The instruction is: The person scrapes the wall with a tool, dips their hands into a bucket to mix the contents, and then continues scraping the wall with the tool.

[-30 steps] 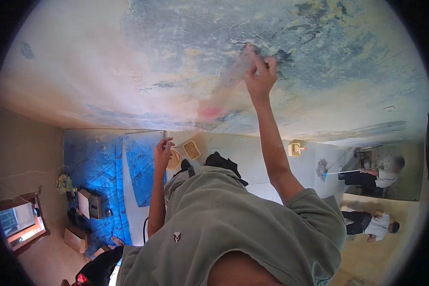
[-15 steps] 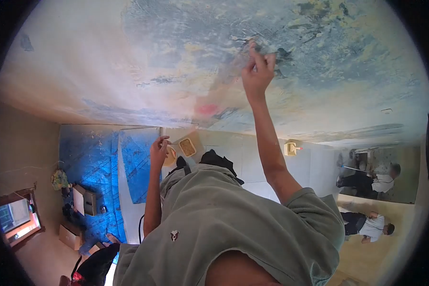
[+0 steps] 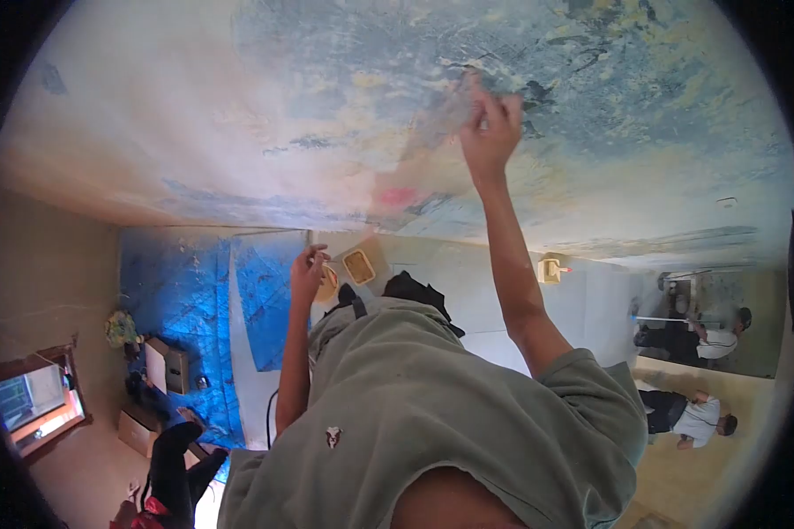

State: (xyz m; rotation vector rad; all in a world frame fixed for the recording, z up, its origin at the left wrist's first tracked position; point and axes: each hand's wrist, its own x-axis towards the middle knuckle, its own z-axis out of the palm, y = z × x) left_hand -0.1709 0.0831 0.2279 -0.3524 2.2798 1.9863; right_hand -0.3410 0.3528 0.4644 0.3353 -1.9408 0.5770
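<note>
With the right hand [image 3: 490, 132] raised and its fingers pinched on a small scraping tool [image 3: 468, 88] against the mottled ceiling [image 3: 326, 106], short flat strokes seem best, while the left hand [image 3: 309, 271] stays loosely curled near the tub [image 3: 358, 266].

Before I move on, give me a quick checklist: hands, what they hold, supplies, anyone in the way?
1. Right hand on the wall: ok, fingertips pressed to the patchy blue-grey paint, arm fully raised.
2. Tool in the right hand: cannot tell, the curled fingers hide whatever is under them.
3. Left hand: cannot tell what it holds; it is curled beside the bowl.
4. Tray: ok, just beyond the bowl, close to the left hand.
5. Bystanders: ok, one person and another are far off to the right, clear of both arms.
</note>
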